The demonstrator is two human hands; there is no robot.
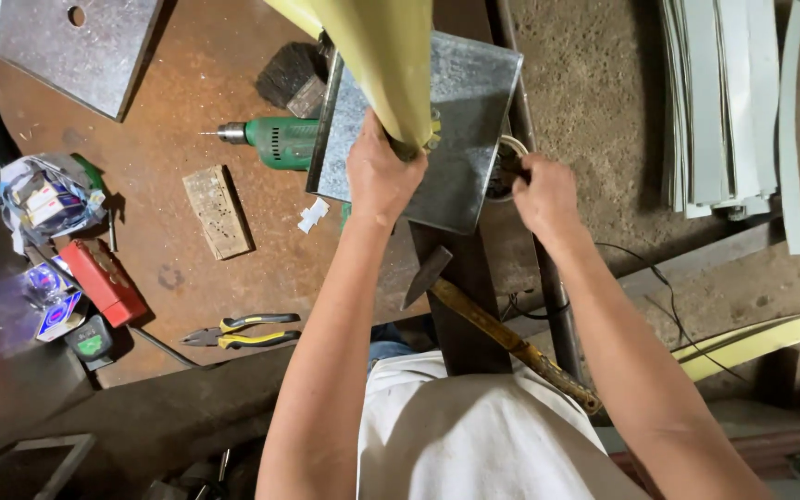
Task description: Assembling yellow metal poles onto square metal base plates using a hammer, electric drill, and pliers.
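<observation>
My left hand [380, 176] grips the lower end of a long pale yellow strip [377, 56] that rises toward the camera. The strip's end rests on a square galvanized metal plate [469, 111] lying on the rusty workbench [187, 93]. My right hand [544, 190] is closed on a small dark object beside a white ring at the plate's right edge; what it is cannot be made out. A hammer [502, 338] with a yellow wooden handle lies just below the plate, near my body.
A green electric drill [275, 141], a brush [291, 79], a wooden block [218, 211], yellow-handled pliers [247, 331], a red box [104, 282] and small packets lie on the bench. Another metal plate [71, 46] sits top left. Pale strips [724, 102] are stacked on the floor right.
</observation>
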